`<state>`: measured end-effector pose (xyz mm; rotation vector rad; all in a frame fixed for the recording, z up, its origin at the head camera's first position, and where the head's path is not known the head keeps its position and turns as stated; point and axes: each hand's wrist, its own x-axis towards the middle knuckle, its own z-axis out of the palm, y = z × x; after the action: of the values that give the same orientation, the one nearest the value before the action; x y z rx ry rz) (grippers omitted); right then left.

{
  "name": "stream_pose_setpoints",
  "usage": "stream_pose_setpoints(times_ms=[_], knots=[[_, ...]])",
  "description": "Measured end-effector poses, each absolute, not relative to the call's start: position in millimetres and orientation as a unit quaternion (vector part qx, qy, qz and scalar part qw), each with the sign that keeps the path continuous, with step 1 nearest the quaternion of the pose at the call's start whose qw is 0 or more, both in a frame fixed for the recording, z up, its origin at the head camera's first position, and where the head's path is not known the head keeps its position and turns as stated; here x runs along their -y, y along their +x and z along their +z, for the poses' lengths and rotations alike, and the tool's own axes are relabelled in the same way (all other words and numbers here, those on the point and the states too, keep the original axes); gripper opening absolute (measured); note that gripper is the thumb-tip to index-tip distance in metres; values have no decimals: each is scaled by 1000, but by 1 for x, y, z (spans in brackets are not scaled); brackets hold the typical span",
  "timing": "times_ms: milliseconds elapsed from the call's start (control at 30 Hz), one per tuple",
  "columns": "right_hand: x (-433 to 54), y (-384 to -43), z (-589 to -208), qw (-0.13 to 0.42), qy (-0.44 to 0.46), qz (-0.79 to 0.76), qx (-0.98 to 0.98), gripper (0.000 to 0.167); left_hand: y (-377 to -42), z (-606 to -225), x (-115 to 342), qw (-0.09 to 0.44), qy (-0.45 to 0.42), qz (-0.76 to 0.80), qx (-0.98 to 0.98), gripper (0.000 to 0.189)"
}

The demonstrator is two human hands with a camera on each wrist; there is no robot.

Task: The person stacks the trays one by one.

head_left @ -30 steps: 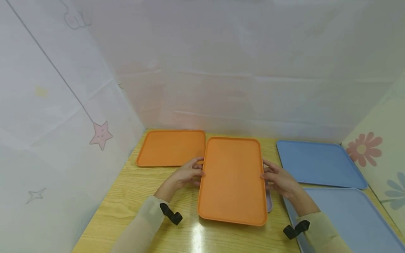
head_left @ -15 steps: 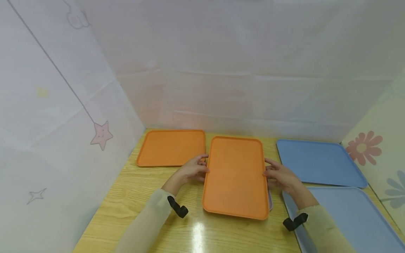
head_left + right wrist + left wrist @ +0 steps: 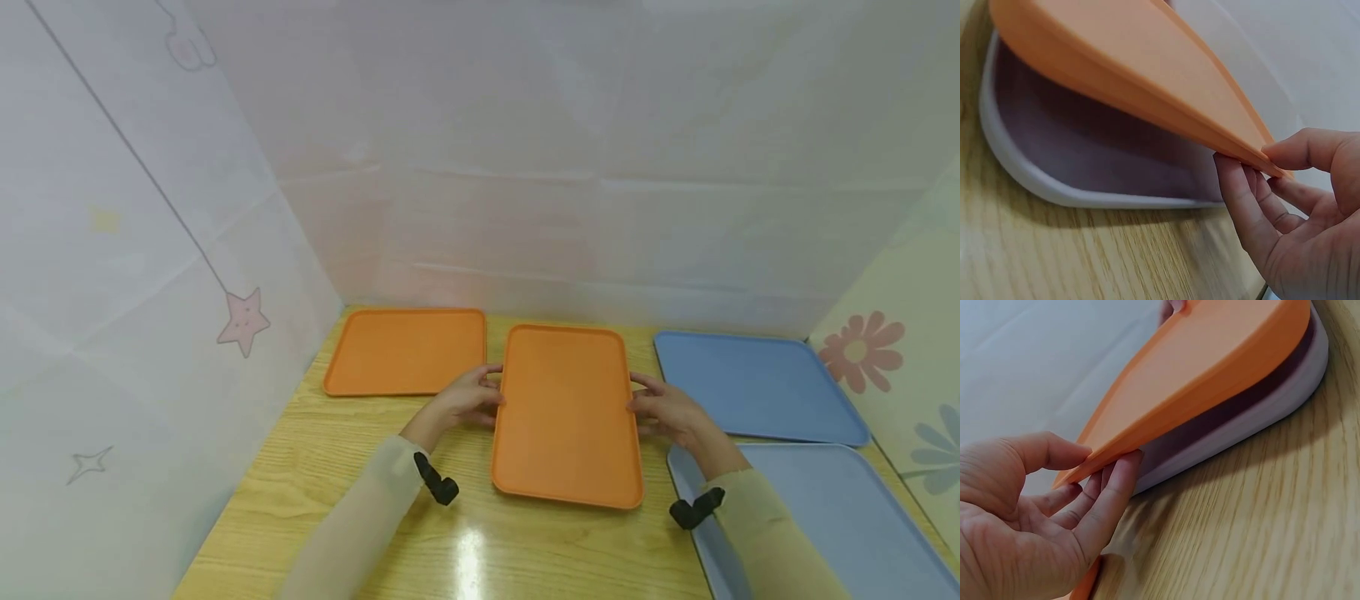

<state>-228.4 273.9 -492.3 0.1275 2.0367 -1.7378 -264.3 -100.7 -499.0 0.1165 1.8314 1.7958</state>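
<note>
Both hands hold an orange rectangular tray (image 3: 567,412) level with its long sides running away from me. My left hand (image 3: 461,398) pinches the left rim, thumb on top and fingertips below. On the opposite side my right hand (image 3: 671,414) pinches the right rim the same way. Beneath it lies a purple tray (image 3: 1085,150) with a pale outer wall, seen in both wrist views resting on the wooden table (image 3: 1272,506). A gap shows between the two trays at the near end. From the head view the orange tray covers the purple one.
Another orange tray (image 3: 412,350) lies at the back left, close to the held tray's far left corner. At the right are a blue tray (image 3: 757,387) and, nearer, a light blue tray (image 3: 817,508) under my right forearm. White sheeting (image 3: 480,233) encloses the table's back and sides.
The held orange tray has moved slightly right and away from me, with both hands following. The purple edge that showed at its right side is now covered. The other trays stay put.
</note>
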Motion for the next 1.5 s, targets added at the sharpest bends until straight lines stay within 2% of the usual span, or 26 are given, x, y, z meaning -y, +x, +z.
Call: stream_pose_setpoints(times_ms=[467, 1067, 1500], knots=[[-278, -239, -497, 224, 69, -617, -751, 80, -274, -501, 88, 280, 42, 643, -712, 79], [-275, -243, -495, 228, 50, -593, -771, 80, -275, -496, 86, 283, 31, 600, -748, 78], [-273, -247, -500, 226, 67, -577, -782, 77, -273, -493, 86, 286, 23, 588, -756, 68]])
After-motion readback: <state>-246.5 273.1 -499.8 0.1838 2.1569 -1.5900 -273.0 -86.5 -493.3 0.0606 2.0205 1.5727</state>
